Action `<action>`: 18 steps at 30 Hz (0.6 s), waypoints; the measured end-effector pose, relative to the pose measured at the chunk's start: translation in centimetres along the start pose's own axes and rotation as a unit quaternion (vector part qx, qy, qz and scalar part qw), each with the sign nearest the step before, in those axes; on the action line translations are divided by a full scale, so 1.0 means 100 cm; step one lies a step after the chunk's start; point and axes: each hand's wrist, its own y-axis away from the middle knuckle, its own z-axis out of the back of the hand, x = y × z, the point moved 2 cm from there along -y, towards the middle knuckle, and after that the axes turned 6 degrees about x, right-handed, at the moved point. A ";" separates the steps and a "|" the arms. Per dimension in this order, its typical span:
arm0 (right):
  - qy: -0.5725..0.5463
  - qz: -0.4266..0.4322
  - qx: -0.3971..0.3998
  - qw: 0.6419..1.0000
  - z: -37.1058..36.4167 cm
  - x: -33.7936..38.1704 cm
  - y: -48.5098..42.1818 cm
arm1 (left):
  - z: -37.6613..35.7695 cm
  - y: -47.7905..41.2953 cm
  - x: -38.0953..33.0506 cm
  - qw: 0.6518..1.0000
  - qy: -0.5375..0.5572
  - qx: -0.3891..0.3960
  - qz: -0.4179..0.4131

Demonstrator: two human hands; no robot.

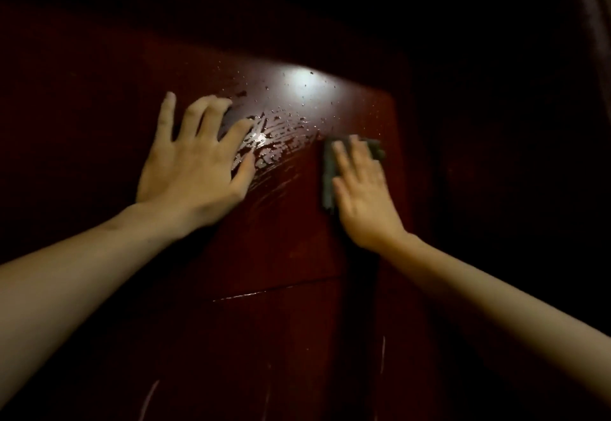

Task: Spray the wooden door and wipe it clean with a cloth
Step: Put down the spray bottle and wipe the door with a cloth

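two hands: both up on the dark red wooden door (281,248), apart from each other.
left hand (195,169): fingers spread, palm on the wood, gripping nothing; thumb at the edge of the wet patch.
right hand (363,195): fingers straight, pressing the cloth flat on the door, not curled round it.
cloth (328,175): grey, under my right palm, edges showing left of and above the fingers.
wet patch (267,152): streaked, shining, between the hands.
droplets (297,113): scattered above the streaks, round a bright glare (302,81).
lighting: dim, i can't make out the door's edges.
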 end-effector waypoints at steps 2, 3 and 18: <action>-0.072 -0.146 -0.018 0.987 -0.001 -0.027 -0.007 | -0.006 0.001 -0.002 1.000 -0.023 -0.012 0.007; -0.084 -0.173 -0.022 0.981 -0.004 -0.023 -0.005 | -0.007 0.000 -0.003 1.000 -0.023 -0.015 0.009; -0.053 -0.155 -0.014 0.986 0.002 -0.106 -0.019 | -0.010 -0.016 -0.026 0.996 -0.021 -0.061 0.054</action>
